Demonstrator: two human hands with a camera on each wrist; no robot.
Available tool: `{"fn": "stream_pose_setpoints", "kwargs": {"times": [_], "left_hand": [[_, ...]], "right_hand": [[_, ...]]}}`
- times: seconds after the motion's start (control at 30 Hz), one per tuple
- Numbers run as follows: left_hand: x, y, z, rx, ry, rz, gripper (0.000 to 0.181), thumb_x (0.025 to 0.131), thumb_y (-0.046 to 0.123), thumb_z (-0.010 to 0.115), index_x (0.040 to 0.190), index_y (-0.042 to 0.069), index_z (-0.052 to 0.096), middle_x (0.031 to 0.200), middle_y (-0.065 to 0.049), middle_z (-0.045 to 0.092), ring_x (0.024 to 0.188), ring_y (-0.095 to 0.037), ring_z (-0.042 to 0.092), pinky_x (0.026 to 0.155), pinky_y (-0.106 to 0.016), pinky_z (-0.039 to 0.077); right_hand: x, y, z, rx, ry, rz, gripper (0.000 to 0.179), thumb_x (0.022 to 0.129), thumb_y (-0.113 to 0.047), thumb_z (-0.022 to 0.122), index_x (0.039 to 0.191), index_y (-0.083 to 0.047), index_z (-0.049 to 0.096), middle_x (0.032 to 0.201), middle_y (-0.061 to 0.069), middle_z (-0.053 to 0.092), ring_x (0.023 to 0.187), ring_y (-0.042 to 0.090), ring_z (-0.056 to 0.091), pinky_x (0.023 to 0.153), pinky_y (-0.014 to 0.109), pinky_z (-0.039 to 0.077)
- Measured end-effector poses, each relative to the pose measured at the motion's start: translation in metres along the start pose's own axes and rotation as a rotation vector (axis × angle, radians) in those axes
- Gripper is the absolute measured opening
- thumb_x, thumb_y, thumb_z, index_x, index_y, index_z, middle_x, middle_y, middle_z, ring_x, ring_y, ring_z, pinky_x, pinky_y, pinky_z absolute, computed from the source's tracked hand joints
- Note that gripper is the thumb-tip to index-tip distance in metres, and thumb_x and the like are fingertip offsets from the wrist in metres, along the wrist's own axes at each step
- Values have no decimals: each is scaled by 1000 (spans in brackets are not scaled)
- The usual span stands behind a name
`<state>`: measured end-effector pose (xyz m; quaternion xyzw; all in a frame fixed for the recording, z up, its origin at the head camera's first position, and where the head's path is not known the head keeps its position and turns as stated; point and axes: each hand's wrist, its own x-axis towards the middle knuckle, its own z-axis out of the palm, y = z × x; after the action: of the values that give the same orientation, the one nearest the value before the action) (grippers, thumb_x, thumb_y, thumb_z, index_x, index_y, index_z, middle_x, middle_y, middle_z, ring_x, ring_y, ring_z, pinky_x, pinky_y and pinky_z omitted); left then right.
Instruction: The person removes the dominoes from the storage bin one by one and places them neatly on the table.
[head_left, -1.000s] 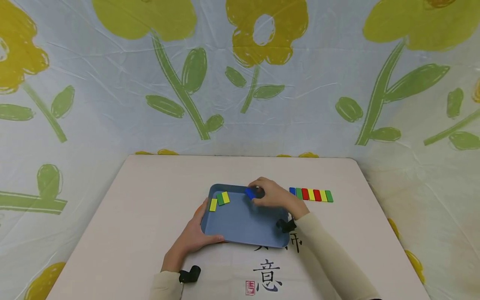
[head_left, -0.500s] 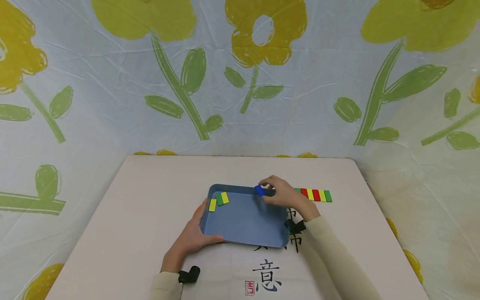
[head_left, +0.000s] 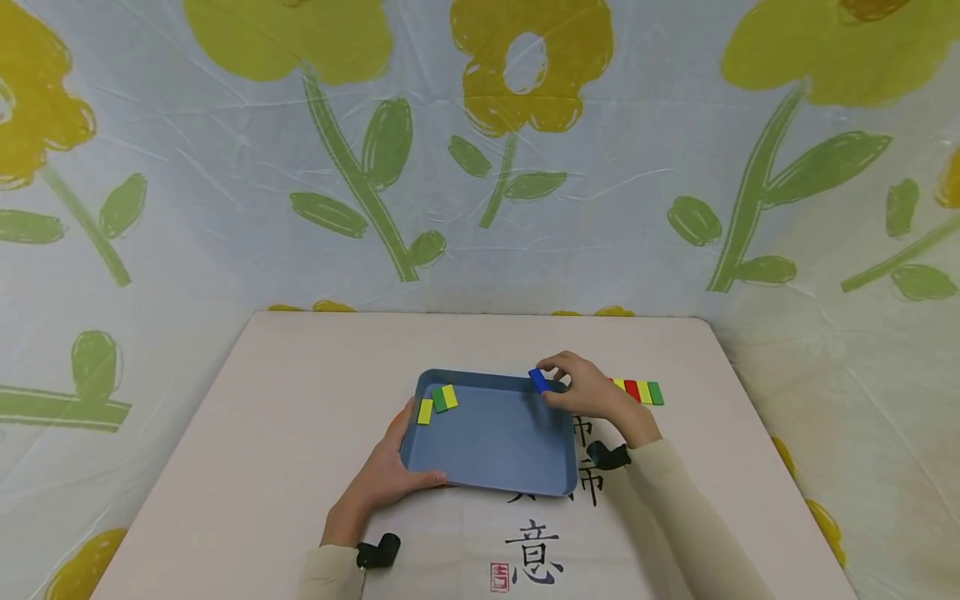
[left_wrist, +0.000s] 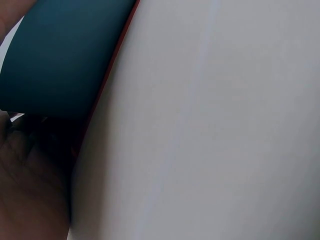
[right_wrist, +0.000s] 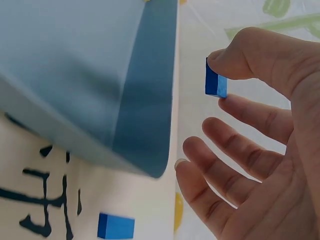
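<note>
A blue tray (head_left: pixel 495 450) lies in the middle of the table. Inside its far left corner lie a yellow block (head_left: pixel 425 411), a green block (head_left: pixel 439 398) and another yellow block (head_left: pixel 450 396). My left hand (head_left: pixel 405 471) grips the tray's near left corner, thumb on the front rim. My right hand (head_left: pixel 551 385) pinches a small blue block (head_left: pixel 538 380) between thumb and forefinger over the tray's far right rim. The right wrist view shows this blue block (right_wrist: pixel 215 80) held in the air beside the tray (right_wrist: pixel 100 75), the other fingers spread loosely.
To the right of the tray a row of coloured blocks (head_left: pixel 640 392) lies on the table (head_left: pixel 300 375), its left end hidden by my right hand. Another blue block (right_wrist: pixel 116 226) lies on the cloth with black calligraphy (head_left: pixel 534 550). A flowered backdrop surrounds the table.
My right hand has carried the blue block to the right, from above the tray's floor to its far right rim, nearer the row. The left hand and tray have stayed put.
</note>
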<state>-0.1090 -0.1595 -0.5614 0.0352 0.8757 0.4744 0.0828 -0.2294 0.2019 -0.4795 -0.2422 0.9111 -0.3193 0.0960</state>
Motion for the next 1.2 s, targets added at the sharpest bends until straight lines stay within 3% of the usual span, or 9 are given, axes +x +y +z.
{"fn": "stream_pose_setpoints", "kwargs": {"times": [0.43, 0.73, 1.2], "left_hand": [[1, 1, 1, 9, -1, -4, 132, 66, 59, 92, 166, 38, 8, 172, -1, 17, 156, -33, 25, 118, -64, 32], [0, -1, 1, 13, 14, -2, 132, 66, 59, 92, 166, 37, 8, 172, -4, 19, 155, -35, 27, 117, -65, 33], [-2, 0, 1, -17, 2, 3, 132, 69, 54, 92, 166, 36, 6, 173, -5, 16, 156, -37, 24, 118, -67, 30]], "right_hand": [[-20, 17, -8, 10, 36, 15, 47, 89, -22, 73, 133, -6, 65, 128, 19, 63, 108, 32, 64, 81, 40, 59], [-30, 24, -10, 32, 35, 34, 47, 90, -19, 75, 134, -5, 64, 126, 19, 61, 101, 33, 62, 76, 34, 57], [-49, 44, -6, 58, 61, 88, 49, 92, -17, 74, 136, -1, 61, 132, 20, 61, 111, 36, 64, 84, 41, 61]]}}
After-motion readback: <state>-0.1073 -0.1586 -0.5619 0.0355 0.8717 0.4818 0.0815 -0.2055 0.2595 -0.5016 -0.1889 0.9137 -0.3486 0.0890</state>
